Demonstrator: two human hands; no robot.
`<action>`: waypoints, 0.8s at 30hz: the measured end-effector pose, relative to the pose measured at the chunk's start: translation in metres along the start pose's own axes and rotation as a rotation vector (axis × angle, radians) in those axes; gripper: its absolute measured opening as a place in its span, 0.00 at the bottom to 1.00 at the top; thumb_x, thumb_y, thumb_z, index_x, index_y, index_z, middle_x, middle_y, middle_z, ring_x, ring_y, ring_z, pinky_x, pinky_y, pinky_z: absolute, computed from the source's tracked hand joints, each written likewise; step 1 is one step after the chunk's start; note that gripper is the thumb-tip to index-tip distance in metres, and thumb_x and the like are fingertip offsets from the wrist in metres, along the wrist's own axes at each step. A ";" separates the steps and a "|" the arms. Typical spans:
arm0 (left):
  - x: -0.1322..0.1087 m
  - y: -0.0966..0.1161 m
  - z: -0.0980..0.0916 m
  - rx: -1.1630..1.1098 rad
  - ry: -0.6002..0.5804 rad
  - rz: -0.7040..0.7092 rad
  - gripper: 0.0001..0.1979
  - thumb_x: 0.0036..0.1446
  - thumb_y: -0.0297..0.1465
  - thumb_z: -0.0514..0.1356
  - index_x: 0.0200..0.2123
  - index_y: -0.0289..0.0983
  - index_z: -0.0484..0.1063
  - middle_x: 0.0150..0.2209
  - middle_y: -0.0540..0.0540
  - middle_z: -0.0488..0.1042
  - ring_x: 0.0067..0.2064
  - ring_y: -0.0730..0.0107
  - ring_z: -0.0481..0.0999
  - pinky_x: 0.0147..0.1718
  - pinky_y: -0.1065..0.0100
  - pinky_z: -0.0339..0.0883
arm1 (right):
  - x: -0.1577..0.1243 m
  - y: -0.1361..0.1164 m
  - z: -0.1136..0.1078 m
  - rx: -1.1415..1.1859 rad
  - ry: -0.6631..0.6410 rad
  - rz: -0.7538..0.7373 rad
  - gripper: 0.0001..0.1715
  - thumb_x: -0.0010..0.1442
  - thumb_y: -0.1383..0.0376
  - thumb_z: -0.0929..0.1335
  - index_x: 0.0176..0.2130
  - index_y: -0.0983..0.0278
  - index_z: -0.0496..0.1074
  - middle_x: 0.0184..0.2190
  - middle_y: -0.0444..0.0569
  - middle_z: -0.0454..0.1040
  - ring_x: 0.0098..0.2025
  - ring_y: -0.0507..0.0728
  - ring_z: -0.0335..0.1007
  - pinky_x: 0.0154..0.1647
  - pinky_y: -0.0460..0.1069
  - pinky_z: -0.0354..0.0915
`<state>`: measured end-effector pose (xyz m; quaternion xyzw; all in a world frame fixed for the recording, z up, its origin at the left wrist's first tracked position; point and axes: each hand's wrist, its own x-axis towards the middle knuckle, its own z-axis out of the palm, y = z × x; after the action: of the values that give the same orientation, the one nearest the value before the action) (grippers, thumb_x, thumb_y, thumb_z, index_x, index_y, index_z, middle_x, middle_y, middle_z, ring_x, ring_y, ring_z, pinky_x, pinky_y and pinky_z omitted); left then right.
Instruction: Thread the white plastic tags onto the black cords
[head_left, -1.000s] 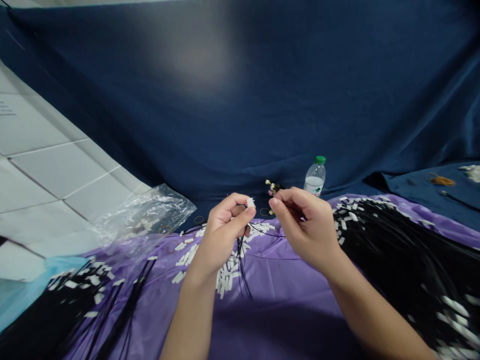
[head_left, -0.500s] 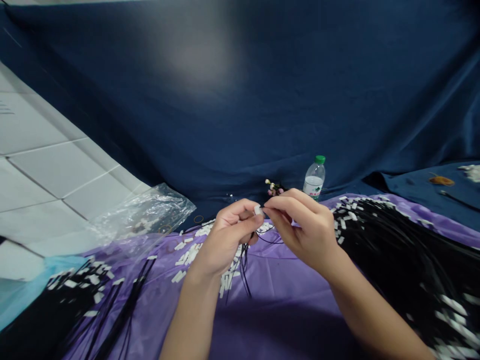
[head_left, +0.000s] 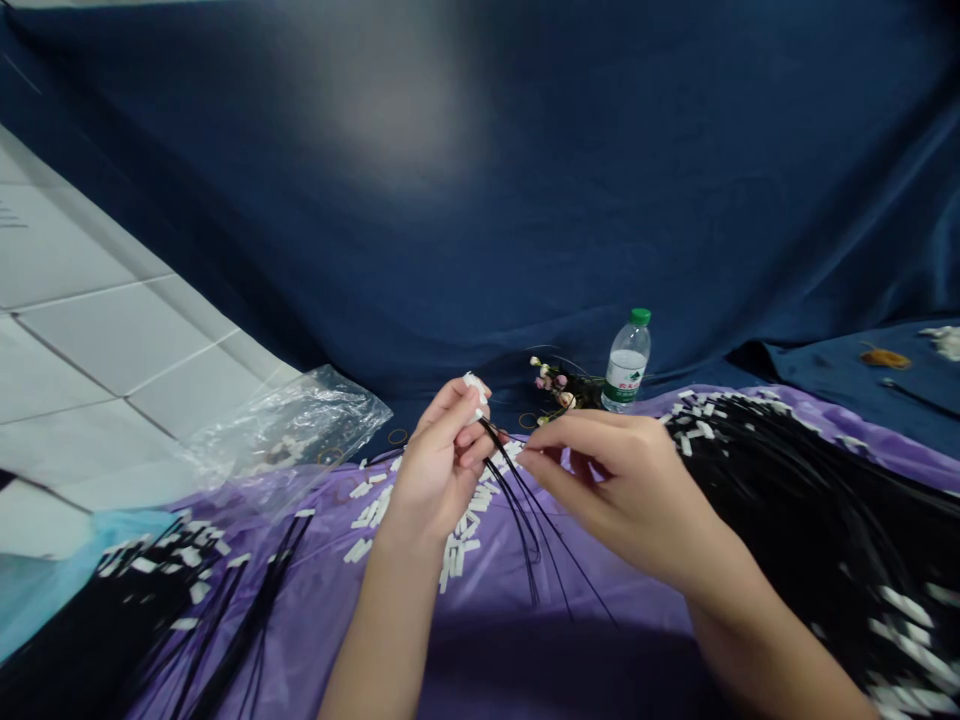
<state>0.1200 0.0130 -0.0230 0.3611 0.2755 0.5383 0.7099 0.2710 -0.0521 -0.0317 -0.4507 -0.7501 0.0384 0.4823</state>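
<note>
The left hand was raised just above the purple cloth, its thumb and fingers pinched on a small white connector and on the tops of a few thin black wires, which fell from the grip down onto the cloth. The right hand sat just right of it, thumb and forefinger pressed together near the wires; whether they actually held a strand could not be told. On the cloth directly below the left hand lay a scatter of loose white connectors. A large heap of black wires with white ends covered the cloth's right side, and a second heap lay at its left edge; judging from these, much had been handled and much was left, though which heap was finished could not be told. Just beyond the cloth's far edge stood a water bottle beside a small sprig of flowers, and off its far left corner lay a clear plastic bag, all against a dark blue drape.
</note>
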 end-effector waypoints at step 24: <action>-0.001 0.001 -0.004 -0.004 -0.034 -0.017 0.07 0.51 0.27 0.66 0.32 0.32 0.70 0.28 0.55 0.63 0.18 0.92 0.54 0.12 0.84 0.49 | 0.014 0.009 0.027 0.318 -0.123 0.166 0.07 0.60 0.71 0.64 0.30 0.64 0.69 0.26 0.40 0.69 0.28 0.47 0.62 0.28 0.45 0.56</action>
<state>0.1163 0.0134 -0.0242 0.3662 0.2653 0.5265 0.7199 0.2548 -0.0268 -0.0410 -0.4259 -0.7231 0.2236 0.4957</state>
